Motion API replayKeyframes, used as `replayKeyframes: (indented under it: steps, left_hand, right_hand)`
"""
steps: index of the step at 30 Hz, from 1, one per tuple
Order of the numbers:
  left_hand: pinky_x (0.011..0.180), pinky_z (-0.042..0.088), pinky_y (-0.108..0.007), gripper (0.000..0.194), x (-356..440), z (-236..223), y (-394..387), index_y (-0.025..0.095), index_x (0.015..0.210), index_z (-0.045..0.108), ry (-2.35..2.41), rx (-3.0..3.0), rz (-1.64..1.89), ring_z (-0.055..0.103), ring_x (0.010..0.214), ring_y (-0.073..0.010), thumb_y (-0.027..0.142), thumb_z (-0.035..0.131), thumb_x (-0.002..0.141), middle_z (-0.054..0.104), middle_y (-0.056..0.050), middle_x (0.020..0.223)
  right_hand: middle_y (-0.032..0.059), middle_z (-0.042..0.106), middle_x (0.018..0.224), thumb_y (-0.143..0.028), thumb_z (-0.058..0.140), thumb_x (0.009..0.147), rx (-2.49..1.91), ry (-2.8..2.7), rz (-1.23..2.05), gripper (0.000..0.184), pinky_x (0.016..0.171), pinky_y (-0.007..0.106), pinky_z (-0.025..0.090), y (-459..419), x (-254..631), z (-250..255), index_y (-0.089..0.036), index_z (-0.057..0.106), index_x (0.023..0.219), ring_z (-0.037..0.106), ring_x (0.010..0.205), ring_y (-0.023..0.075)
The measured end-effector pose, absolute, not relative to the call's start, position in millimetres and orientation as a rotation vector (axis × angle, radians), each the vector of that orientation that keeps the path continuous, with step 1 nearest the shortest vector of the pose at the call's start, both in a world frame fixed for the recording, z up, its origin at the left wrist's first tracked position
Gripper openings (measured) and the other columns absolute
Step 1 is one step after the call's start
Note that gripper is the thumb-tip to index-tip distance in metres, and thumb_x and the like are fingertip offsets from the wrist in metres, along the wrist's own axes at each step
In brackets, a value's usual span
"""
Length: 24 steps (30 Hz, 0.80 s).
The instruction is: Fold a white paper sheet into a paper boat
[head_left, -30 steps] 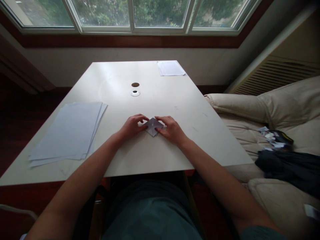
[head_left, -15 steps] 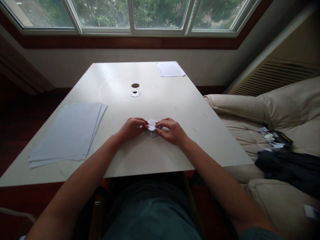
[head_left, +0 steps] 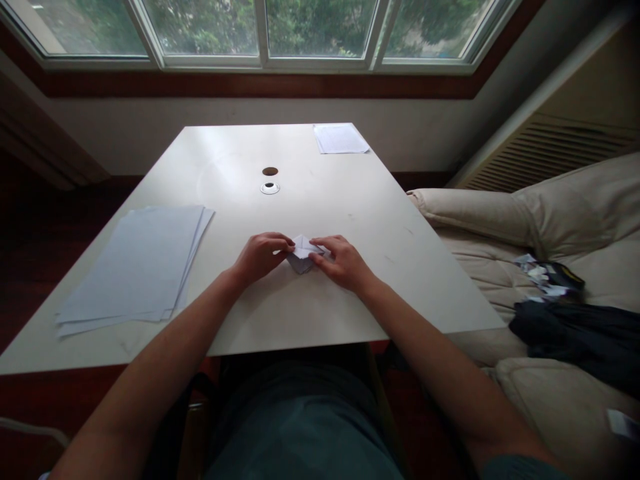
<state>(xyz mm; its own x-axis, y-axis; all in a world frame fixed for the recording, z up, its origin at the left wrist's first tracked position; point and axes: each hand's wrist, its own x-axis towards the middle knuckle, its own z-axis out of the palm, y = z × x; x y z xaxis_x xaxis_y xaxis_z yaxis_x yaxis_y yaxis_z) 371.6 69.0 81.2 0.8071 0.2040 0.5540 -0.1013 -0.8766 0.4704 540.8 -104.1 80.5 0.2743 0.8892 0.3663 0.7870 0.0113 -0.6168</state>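
Observation:
Between my hands, near the front of the white table, is a small piece of folded white paper with creases and pointed corners. My left hand pinches its left corner between thumb and fingers. At the other side, my right hand has thumb and index finger closed on the paper's right part. The fingertips cover both side corners, and the layers under them are hidden.
A stack of white sheets lies on the table's left side, and more papers lie at the far right corner. A round hole and a loose ring cap are mid-table. A beige sofa with dark cloth stands right.
The folded paper has shifted slightly left and its top faces have spread differently, with more of the right part showing under my right fingers. Both hands keep hold.

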Motion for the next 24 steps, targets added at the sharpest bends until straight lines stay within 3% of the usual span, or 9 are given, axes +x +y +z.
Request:
replayKeyframes:
  steps: [5, 12, 15, 20, 24]
  left_hand:
    - [0.073, 0.055, -0.026, 0.012, 371, 82, 68, 0.020, 0.079, 0.075, 0.082, 2.477, 0.901, 0.071, 0.081, -0.0156, 0.017, 0.065, 0.086, 0.076, -0.005, 0.094]
    - [0.077, 0.054, -0.031, 0.013, 371, 87, 69, 0.020, 0.076, 0.073, -0.001, 2.516, 0.961, 0.067, 0.086, -0.0169, 0.018, 0.066, 0.086, 0.075, -0.006, 0.096]
    - [0.079, 0.053, -0.033, 0.014, 371, 90, 68, 0.021, 0.075, 0.073, 0.003, 2.547, 0.983, 0.063, 0.092, -0.0181, 0.014, 0.065, 0.084, 0.073, -0.005, 0.100]
    - [0.084, 0.052, -0.037, 0.022, 370, 93, 64, 0.022, 0.094, 0.074, 0.008, 2.537, 0.947, 0.060, 0.097, -0.0196, 0.009, 0.064, 0.079, 0.068, -0.006, 0.105]
    - [0.082, 0.051, -0.036, 0.021, 372, 92, 63, 0.022, 0.102, 0.072, 0.016, 2.525, 0.954, 0.060, 0.092, -0.0196, 0.020, 0.069, 0.082, 0.067, -0.007, 0.099]
  right_hand:
    - [0.0112, 0.070, 0.113, -0.046, 0.061, 0.089, -1.805, -1.493, 0.196, 0.040, 0.097, 0.045, 0.049, -104, 539, 79, -0.021, 0.067, 0.121, 0.060, 0.111, 0.0274]
    - [0.0084, 0.067, 0.117, -0.039, 0.075, 0.078, -1.669, -1.373, 0.245, 0.047, 0.069, 0.033, 0.052, -102, 538, 78, -0.023, 0.063, 0.120, 0.064, 0.096, 0.0234]
    - [0.0072, 0.065, 0.119, -0.032, 0.077, 0.075, -1.619, -1.352, 0.233, 0.048, 0.065, 0.031, 0.050, -102, 537, 81, -0.025, 0.062, 0.121, 0.063, 0.094, 0.0216]
    - [0.0062, 0.062, 0.119, -0.025, 0.075, 0.076, -1.555, -1.383, 0.220, 0.051, 0.064, 0.030, 0.050, -104, 535, 87, -0.028, 0.060, 0.125, 0.061, 0.094, 0.0204]
    - [0.0062, 0.061, 0.123, -0.023, 0.073, 0.077, -1.482, -1.457, 0.223, 0.054, 0.064, 0.030, 0.051, -105, 534, 87, -0.030, 0.058, 0.128, 0.061, 0.098, 0.0208]
